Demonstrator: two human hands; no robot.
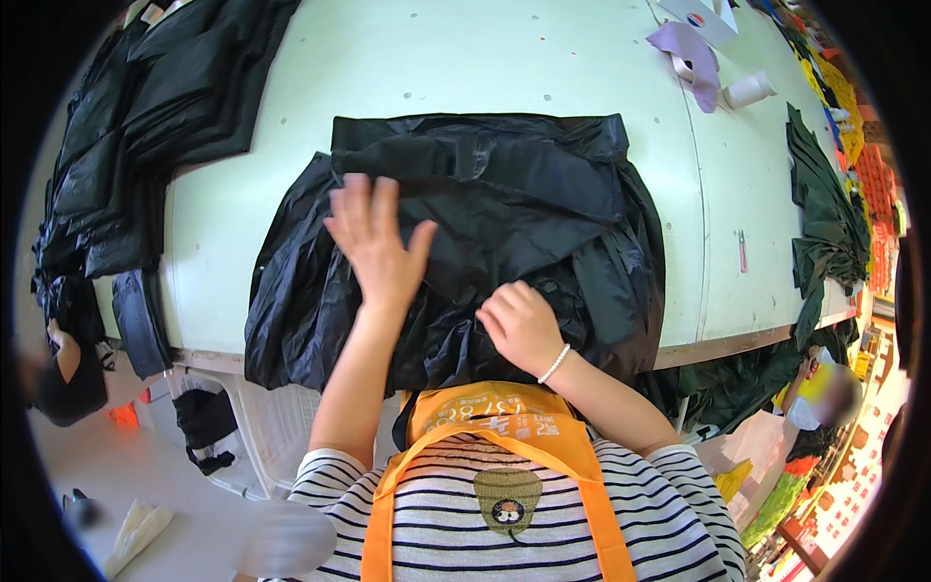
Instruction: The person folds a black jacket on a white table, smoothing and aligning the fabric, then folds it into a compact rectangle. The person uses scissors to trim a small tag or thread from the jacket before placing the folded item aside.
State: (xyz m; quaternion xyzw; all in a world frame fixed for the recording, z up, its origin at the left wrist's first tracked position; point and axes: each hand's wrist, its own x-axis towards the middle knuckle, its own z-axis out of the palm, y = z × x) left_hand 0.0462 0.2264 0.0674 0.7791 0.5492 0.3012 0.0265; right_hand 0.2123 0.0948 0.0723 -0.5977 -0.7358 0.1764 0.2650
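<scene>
A black, slightly shiny garment (504,213) lies folded over itself on the pale table, its lower part hanging toward me past the front edge. Whether it is a jacket or trousers I cannot tell. Over its left part my left hand (376,242) is open, fingers spread and thumb out, with nothing in it. My right hand (522,325), below a white bead bracelet (554,364), is curled closed at the garment's lower middle. Its fingertips are turned down, so what they hold, if anything, is hidden.
Stacks of folded black garments (184,87) fill the table's left side. Dark cloth (824,223) lies at the right edge. Far right are a purple cloth (690,58), a white cylinder (749,90) and a white box (708,19). Other people sit at both sides.
</scene>
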